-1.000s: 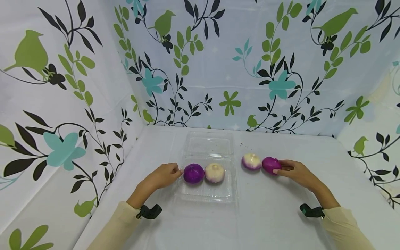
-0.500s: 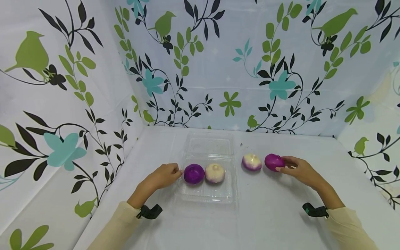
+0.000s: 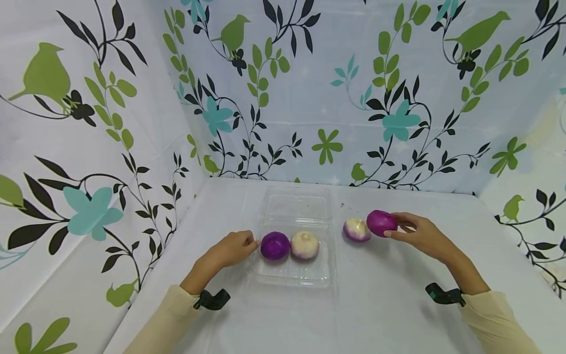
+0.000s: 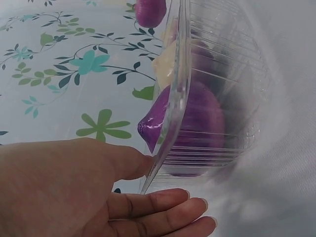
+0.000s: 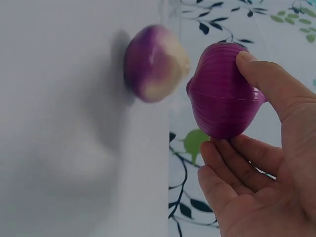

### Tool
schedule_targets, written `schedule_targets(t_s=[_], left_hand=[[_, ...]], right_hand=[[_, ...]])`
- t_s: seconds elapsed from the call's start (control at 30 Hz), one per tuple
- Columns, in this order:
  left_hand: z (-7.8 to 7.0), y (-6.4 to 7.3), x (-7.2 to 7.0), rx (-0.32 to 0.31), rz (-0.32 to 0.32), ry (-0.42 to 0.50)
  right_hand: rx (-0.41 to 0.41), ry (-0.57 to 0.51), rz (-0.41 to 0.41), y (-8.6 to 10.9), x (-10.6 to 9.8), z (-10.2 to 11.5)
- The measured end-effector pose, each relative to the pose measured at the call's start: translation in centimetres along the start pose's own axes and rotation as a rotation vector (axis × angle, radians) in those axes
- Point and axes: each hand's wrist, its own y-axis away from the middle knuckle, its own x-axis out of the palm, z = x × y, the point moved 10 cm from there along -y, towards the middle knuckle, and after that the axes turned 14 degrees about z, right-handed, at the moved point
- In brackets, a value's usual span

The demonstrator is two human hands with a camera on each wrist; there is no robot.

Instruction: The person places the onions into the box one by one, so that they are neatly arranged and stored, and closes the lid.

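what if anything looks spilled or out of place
Small dark specks on the white table, just right of the clear container, stand out against the plain surface; too small to identify. Nothing else looks odd.

White bench [image 3: 380, 305]; pale backdrop cloth [image 3: 305, 83] behind, printed with green birds [image 3: 233, 33], turquoise flowers [image 3: 401, 121], black leafy stems. Similar printed cloth at left [image 3: 148, 93] and right [image 3: 541, 172]. Tiny dark specks [image 3: 342, 204] toward bench's far edge.

L forearm [image 3: 177, 306] angles fwd & inward; L hand [image 3: 234, 248] back up, L thumb [image 4: 129, 163] opposite fingers in a pinch. R forearm [image 3: 482, 300] angles inward too; R hand [image 3: 417, 235] aloft, gripping btwn R thumb [image 5: 276, 83] & fingertips, palm visible in R-wrist cam.
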Motion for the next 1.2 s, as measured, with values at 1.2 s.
schedule_targets(t_s=[1.2], left_hand=[[0.0, -0.1, 0.0, 0.010, -0.006, 0.000]], right_hand=[[-0.265, 0.092, 0.226, -3.8, 9.9, 15.4]])
